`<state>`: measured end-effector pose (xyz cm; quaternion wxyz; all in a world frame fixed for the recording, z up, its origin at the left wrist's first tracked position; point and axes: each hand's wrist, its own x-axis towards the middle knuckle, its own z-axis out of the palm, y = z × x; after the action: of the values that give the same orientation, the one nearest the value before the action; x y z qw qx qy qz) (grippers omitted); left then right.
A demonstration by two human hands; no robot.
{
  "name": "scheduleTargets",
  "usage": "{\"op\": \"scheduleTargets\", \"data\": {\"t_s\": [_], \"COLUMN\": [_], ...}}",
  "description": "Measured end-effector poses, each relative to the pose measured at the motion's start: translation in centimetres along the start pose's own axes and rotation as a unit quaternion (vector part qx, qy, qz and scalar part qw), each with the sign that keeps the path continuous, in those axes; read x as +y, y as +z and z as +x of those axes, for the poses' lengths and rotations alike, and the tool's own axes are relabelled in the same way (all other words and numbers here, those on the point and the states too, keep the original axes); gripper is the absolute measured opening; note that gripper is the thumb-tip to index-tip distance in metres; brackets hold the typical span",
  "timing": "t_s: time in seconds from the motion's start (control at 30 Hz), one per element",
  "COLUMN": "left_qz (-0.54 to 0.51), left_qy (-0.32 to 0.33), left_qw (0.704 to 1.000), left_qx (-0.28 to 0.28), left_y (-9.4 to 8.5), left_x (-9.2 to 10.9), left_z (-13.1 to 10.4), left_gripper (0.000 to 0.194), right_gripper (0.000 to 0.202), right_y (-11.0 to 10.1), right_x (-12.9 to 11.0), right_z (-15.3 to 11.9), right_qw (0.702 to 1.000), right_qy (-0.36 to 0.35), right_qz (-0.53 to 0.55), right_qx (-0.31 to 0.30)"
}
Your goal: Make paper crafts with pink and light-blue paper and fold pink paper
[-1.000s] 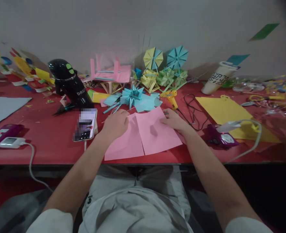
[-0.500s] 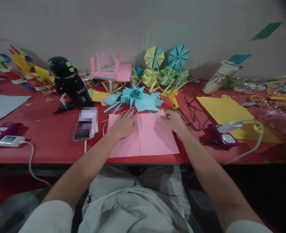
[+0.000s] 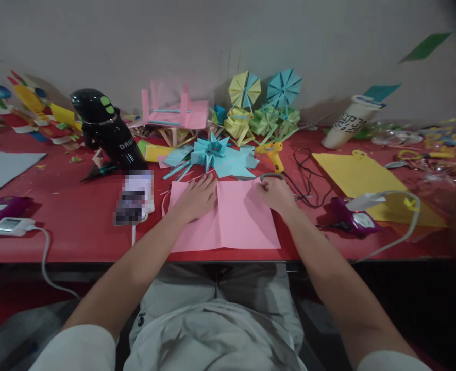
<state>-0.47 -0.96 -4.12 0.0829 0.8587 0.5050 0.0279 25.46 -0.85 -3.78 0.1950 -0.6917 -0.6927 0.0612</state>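
A sheet of pink paper (image 3: 243,221) with a crease down its middle lies in front of me, near the table's front edge. My left hand (image 3: 200,198) rests flat on its left half, fingers spread toward the crease. At the upper right corner, my right hand (image 3: 276,193) is closed with thumb and bent fingers on the paper's edge. A dark grey-green curved thing (image 3: 272,175) shows just behind that hand, mostly hidden. Beyond the paper lies a spiky blue folded-paper piece (image 3: 211,153) on blue paper.
A yellow glue gun (image 3: 272,153) with a black cord lies behind my right hand. On the left are a phone (image 3: 135,198) and a black bottle (image 3: 110,131). Yellow paper (image 3: 351,175), a purple device (image 3: 353,219) and a tilted cup (image 3: 351,122) are on the right.
The right half of the pink paper has shifted slightly left and its lower right corner has come a little nearer. My left hand stays pressed on the sheet. The view has moved slightly.
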Motion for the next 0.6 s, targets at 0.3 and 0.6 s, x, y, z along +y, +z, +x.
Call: {"op": "scheduleTargets", "data": {"t_s": [0.3, 0.6], "left_qz": [-0.002, -0.016], "left_qy": [0.004, 0.001], "left_qw": [1.000, 1.000], "left_qx": [0.002, 0.017], "left_y": [0.09, -0.01], "left_x": [-0.09, -0.12], "left_z": [-0.07, -0.12], "left_gripper": [0.059, 0.058], "right_gripper": [0.022, 0.038], "right_y": [-0.04, -0.30], "right_x": [-0.19, 0.54], "right_z": [-0.32, -0.10], "right_qw": [1.000, 0.998], "right_qy": [0.025, 0.012], "right_qz": [-0.011, 0.067], "right_qx": [-0.013, -0.002]}}
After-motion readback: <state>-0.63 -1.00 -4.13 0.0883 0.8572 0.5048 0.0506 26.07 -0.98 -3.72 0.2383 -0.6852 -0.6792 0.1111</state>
